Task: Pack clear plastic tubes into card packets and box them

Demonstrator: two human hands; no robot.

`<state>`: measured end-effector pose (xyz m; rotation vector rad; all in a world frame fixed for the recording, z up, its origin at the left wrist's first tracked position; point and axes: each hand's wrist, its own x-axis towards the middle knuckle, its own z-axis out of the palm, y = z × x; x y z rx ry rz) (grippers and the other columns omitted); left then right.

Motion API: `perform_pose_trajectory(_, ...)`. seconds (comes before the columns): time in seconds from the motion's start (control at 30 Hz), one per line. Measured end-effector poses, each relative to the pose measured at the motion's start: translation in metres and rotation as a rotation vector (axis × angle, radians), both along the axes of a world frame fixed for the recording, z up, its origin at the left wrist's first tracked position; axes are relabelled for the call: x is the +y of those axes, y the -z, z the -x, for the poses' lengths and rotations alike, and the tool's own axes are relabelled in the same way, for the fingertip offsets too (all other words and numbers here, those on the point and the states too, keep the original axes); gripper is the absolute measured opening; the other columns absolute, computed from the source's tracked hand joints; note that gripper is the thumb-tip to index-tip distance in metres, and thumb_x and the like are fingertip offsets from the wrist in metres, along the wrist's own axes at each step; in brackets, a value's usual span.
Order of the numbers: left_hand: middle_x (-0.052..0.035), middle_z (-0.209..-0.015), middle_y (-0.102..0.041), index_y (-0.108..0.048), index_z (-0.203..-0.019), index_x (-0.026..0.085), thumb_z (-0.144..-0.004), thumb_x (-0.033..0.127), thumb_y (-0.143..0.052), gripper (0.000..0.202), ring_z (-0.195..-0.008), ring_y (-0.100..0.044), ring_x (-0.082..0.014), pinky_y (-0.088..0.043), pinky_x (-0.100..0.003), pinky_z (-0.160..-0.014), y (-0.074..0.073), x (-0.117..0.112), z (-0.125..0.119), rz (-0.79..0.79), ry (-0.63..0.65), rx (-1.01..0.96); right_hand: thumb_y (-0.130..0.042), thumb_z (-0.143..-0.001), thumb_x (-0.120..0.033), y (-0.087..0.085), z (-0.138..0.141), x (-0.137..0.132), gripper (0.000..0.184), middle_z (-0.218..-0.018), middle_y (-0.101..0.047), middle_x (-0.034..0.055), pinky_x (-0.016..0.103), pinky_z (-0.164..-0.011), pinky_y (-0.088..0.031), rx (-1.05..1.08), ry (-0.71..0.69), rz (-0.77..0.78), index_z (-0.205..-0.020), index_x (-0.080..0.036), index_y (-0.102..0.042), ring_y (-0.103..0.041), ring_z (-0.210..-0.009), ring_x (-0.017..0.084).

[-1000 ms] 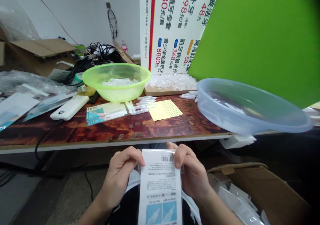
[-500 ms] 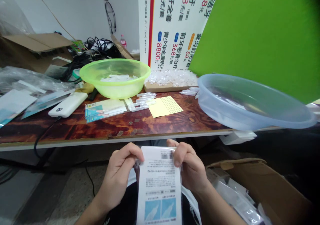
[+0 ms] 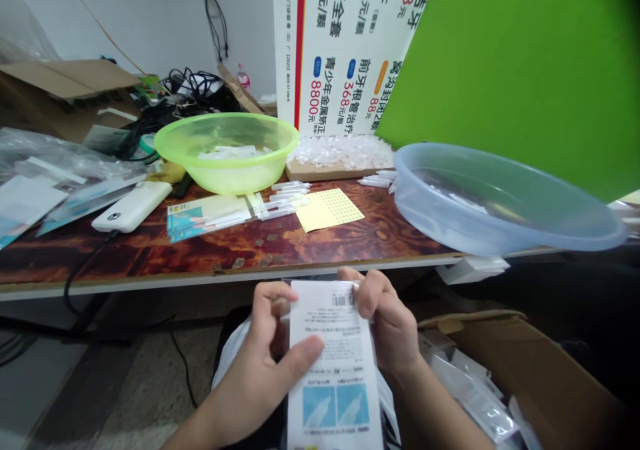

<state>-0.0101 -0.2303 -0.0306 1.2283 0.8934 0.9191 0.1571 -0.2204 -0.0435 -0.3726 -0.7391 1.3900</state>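
Packet: a white packet [image 3: 333, 363] with a barcode and two blue panels sits at 6 o'clock, upright between both hands, above the lap.
Left hand: the left hand [image 3: 260, 370] is at 7 o'clock, its thumb [image 3: 303, 353] lying across the packet's face. The fingers curl narrowly by the packet's upper left edge; whether they grip it, I cannot tell.
Right hand: the right hand [image 3: 393, 323] is at 5 o'clock, fingers curled narrowly around the packet's right edge beside the barcode, holding it.
Lap: a white plastic bag [image 3: 227, 350] bulges behind the left hand.
In the way: the table edge [image 3: 225, 270] runs just beyond the hands at 12 o'clock. A cardboard box [image 3: 525, 377] of clear packets sits at 4 o'clock, near the right forearm.
Table: a green basin [image 3: 227, 173] stands at 11 o'clock, a blue basin [image 3: 505, 220] at 1 o'clock, and a power bank [image 3: 131, 207] at 10 o'clock.
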Motion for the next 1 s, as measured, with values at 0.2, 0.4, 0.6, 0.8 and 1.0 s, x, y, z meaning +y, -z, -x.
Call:
perform_pose_trajectory(0.2, -0.0034, -0.112, -0.069, 0.002, -0.149, 0.041, -0.084, 0.034, -0.072, 0.099, -0.089, -0.069, -0.0205, -0.054, -0.032, -0.078, -0.013, 0.005, -0.003, 0.101, 0.075, -0.023, -0.059, -0.074, -0.020, -0.001, -0.002, 0.000, 0.022, -0.060, -0.032, -0.0030, 0.023, -0.046, -0.023, -0.020, 0.009, 0.010, -0.053, -0.019, -0.054, -0.030, -0.048, 0.010)
perform_pose_trajectory(0.4, -0.0051, -0.115, -0.071, -0.048, -0.135, 0.030, -0.084, 0.040, -0.072, 0.058, -0.096, -0.070, -0.0223, -0.056, -0.029, -0.081, -0.010, 0.008, 0.001, 0.168, 0.173, -0.004, -0.067, -0.075, -0.026, -0.008, -0.006, -0.004, 0.009, -0.070, -0.047, -0.0021, 0.023, -0.051, -0.032, -0.026, -0.022, 0.113, -0.082, -0.024, -0.063, -0.042, -0.056, 0.012)
perform_pose_trajectory(0.6, -0.0051, -0.119, -0.071, -0.054, -0.133, 0.029, -0.086, 0.046, -0.066, 0.051, -0.100, -0.069, -0.0258, -0.057, -0.034, -0.082, -0.011, -0.001, -0.004, 0.100, -0.006, 0.030, -0.065, -0.079, -0.049, -0.010, 0.010, -0.018, 0.044, -0.090, -0.059, 0.0012, 0.032, -0.066, -0.050, -0.075, 0.002, 0.197, -0.117, -0.031, -0.049, -0.061, -0.077, 0.020)
perform_pose_trajectory(0.8, -0.0049, -0.130, -0.065, -0.054, -0.134, 0.031, -0.090, 0.042, -0.063, 0.047, -0.110, -0.065, -0.0256, -0.052, -0.035, -0.095, -0.006, -0.002, 0.000, -0.076, -0.084, 0.096, -0.079, -0.078, -0.030, -0.014, 0.027, -0.017, 0.070, -0.112, -0.061, 0.0028, 0.032, -0.083, -0.053, -0.416, 0.235, 0.152, -0.130, -0.036, -0.033, -0.063, -0.094, 0.019)
perform_pose_trajectory(1.0, -0.0078, -0.120, -0.071, -0.043, -0.141, 0.027, -0.082, 0.045, -0.072, 0.068, -0.104, -0.068, -0.0283, -0.058, -0.034, -0.080, -0.006, -0.008, 0.001, 0.169, -0.102, -0.085, -0.075, -0.084, -0.031, -0.016, 0.011, -0.008, 0.038, -0.077, -0.054, -0.0060, 0.017, -0.054, -0.043, -0.378, 0.336, 0.137, -0.114, -0.031, -0.051, -0.050, -0.062, 0.008)
